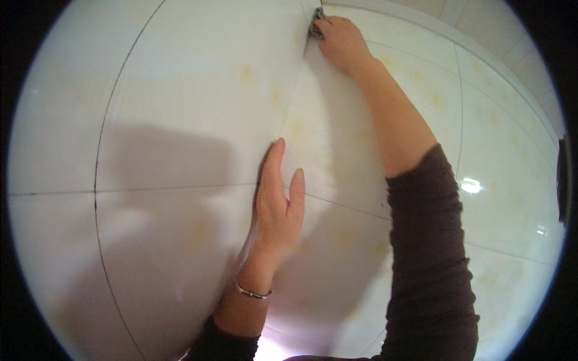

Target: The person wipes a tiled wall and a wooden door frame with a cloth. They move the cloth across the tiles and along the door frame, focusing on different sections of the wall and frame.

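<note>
Pale glossy wall tiles (180,99) with faint yellow blotches and dark joints fill most of the view. My right hand (344,43) grips a crumpled grey cloth or scouring pad (316,25) against the tiles at the top, near the inner corner where two tiled faces meet. Lower, near the middle, my left hand (279,203) rests edge-on at that corner line, its thumb apart from the extended fingers, holding nothing. A thin silver-coloured bracelet (253,294) circles the left wrist. Both arms wear dark sleeves, the right one bunched below the elbow.
A pale trim strip (406,18) curves along the upper right edge of the tiles, with a patterned panelled surface (490,34) beyond it. A dark object (563,180), its kind unclear, stands at the far right rim. Bright reflections and arm shadows lie on the tiles.
</note>
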{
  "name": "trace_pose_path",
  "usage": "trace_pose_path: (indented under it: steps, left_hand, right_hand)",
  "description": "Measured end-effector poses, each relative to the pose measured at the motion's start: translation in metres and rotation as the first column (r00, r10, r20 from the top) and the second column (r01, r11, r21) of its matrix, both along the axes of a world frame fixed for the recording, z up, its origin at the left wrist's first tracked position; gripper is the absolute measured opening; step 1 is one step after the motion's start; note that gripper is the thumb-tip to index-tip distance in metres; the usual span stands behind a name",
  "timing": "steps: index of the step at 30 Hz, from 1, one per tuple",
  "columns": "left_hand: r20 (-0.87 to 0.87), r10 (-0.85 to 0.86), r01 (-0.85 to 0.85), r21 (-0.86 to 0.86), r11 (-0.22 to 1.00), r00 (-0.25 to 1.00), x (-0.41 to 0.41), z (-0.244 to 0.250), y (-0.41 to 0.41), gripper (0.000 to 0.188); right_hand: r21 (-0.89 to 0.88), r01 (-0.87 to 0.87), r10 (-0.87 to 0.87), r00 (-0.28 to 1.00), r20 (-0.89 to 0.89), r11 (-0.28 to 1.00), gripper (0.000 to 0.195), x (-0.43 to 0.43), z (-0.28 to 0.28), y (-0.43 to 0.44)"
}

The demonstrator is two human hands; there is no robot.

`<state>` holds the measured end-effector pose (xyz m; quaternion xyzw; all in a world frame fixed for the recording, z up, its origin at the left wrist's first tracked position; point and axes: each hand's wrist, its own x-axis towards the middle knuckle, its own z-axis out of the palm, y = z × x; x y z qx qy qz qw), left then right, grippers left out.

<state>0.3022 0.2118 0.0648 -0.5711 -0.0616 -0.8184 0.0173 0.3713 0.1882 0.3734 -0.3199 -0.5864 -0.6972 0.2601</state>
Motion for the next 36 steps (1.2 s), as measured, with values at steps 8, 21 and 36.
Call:
trace_pose_path:
  steps: [8,21,36]
  left_hand:
    - [0.086,-0.154,0.151,0.040,0.988,0.984,-0.009,0.000,-0.005,0.046]
    - [0.066,0.151,-0.143,-0.106,0.984,0.986,-0.033,-0.063,-0.140,0.035]
    - [-0.093,0.328,-0.327,0.029,0.945,0.940,-0.054,-0.049,0.018,0.026]
  right_hand:
    - [-0.540,-0.153,0.403,0.832,0.381,0.827,0.015,0.037,-0.230,-0.048]
    - [-0.134,-0.458,0.468,0.882,0.057,0.879,0.013,0.097,-0.252,-0.065]
    - [-0.508,-0.731,0.382,0.675,-0.631,0.455,0.031,0.046,-0.536,0.119]
